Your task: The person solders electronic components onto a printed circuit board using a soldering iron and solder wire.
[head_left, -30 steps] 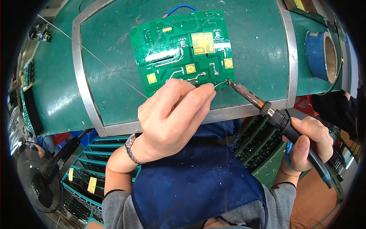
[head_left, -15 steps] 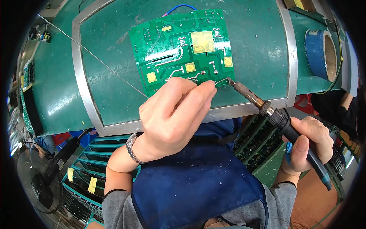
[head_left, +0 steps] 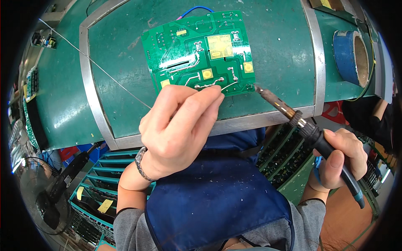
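Note:
A green circuit board point(head_left: 184, 52) lies on the workbench, solder side up, with yellow squares on it and a blue wire point(head_left: 197, 7) looping out behind. My left hand point(head_left: 178, 125) pinches a thin solder wire point(head_left: 104, 69) over the board's near edge. A short end of that wire sticks out past my fingertips, above the board, and the rest trails off to the upper left. In my right hand point(head_left: 343, 157) is a soldering iron point(head_left: 312, 133), gripped by its black handle. Its tip points at the board's near right corner, at or just beside it; contact I cannot tell.
The green bench top point(head_left: 276, 50) has a metal frame point(head_left: 316, 54) around the work area. At the right stands a blue tape roll point(head_left: 346, 56). Racks of boards point(head_left: 106, 178) flank my blue apron point(head_left: 217, 201). A fan point(head_left: 50, 192) is at lower left. Another person's arm point(head_left: 380, 109) shows far right.
My left hand has drawn back to the left, taking the solder end away from the iron's tip. The iron has shifted slightly right. The board has moved a little left.

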Motion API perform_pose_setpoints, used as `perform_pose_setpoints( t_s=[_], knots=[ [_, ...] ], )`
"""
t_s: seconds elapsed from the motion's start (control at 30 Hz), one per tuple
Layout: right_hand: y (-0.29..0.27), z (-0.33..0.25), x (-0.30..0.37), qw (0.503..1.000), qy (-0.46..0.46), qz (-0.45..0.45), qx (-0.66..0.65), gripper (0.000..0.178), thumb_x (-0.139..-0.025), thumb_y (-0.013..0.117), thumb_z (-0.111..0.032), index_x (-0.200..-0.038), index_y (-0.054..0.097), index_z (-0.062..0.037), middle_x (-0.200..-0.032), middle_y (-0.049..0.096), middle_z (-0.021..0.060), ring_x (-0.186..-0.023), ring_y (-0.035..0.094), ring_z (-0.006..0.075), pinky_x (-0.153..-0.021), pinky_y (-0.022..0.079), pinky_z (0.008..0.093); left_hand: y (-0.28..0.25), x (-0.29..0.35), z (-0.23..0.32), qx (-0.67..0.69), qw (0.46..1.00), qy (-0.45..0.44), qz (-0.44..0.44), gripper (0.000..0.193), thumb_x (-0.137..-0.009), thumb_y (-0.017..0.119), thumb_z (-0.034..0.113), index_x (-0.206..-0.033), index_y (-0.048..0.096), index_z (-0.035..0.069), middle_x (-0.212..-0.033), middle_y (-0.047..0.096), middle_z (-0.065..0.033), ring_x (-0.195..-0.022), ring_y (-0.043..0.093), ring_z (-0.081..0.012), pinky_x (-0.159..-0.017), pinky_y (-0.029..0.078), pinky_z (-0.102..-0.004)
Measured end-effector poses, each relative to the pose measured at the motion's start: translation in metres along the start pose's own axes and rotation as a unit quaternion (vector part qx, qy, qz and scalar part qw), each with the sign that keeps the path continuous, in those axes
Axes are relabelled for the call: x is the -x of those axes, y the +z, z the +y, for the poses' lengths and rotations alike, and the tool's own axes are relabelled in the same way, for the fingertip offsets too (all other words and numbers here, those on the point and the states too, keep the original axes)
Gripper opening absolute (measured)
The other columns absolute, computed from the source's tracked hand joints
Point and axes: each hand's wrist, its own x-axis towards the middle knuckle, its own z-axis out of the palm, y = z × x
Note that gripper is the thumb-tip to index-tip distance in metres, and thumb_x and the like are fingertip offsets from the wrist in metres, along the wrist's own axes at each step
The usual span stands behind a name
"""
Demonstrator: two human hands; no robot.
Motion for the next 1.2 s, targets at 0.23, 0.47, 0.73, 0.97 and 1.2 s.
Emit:
perform_pose_setpoints(
  t_s=[0.23,0.47,0.73,0.97,1.2],
  knots=[
    [-0.023,0.007,0.014,0.935,0.1,0.287,0.183,0.039,-0.097,0.049,-0.026,-0.1,0.065,0.0096,-0.069,0.063,0.013,-0.051,0.051,0.0104,-0.049,0.037,0.0194,-0.024,0.008,-0.004,-0.037,0.998,-0.054,0.001,0.025,-0.069,0.08,-0.003,-0.091,0.073,0.006,-0.077,0.057,-0.0032,-0.059,0.054,-0.0118,-0.046,0.041,-0.025],
    [-0.05,0.066,0.01,0.91,0.094,0.273,0.298,0.022,-0.094,0.064,-0.014,-0.106,0.07,0.0032,-0.095,0.07,0.0087,-0.073,0.063,0.0094,-0.067,0.051,0.0211,-0.054,0.014,-0.043,-0.108,0.982,-0.091,0.122,0.015,-0.078,0.076,-0.003,-0.091,0.073,0.005,-0.075,0.053,0.0024,-0.054,0.039,-0.0018,-0.046,0.029,-0.0183],
    [-0.048,0.058,0.011,0.905,0.126,0.297,0.278,0.024,-0.095,0.063,-0.017,-0.106,0.07,0.0032,-0.09,0.071,0.0085,-0.072,0.064,0.0097,-0.067,0.052,0.0216,-0.083,0.015,-0.076,-0.168,0.973,-0.152,0.033,0.011,-0.083,0.07,0.004,-0.095,0.071,0.004,-0.084,0.063,-0.0044,-0.08,0.059,-0.0141,-0.064,0.046,-0.0252],
    [-0.001,0.024,0.022,0.952,0.082,0.223,0.191,0.088,-0.093,0.035,-0.068,-0.121,0.056,0.013,-0.091,0.068,0.0241,-0.072,0.067,0.0219,-0.066,0.054,0.0293,-0.07,-0.032,-0.075,0.054,0.99,-0.118,-0.064,0.023,-0.087,0.067,0.012,-0.108,0.067,0.002,-0.088,0.065,-0.0036,-0.078,0.061,-0.0106,-0.063,0.046,-0.0226],
    [0.097,0.01,0.005,0.994,0.055,0.082,0.052,0.049,-0.069,0.082,-0.002,-0.116,0.066,-0.0029,-0.099,0.068,0.0141,-0.084,0.068,0.0201,-0.071,0.057,0.0294,-0.053,-0.065,-0.101,0.213,0.912,-0.265,-0.231,0.033,-0.096,0.059,0.027,-0.113,0.065,0.0,-0.08,0.06,0.0027,-0.068,0.052,-0.0019,-0.057,0.041,-0.0161]
  ],
)
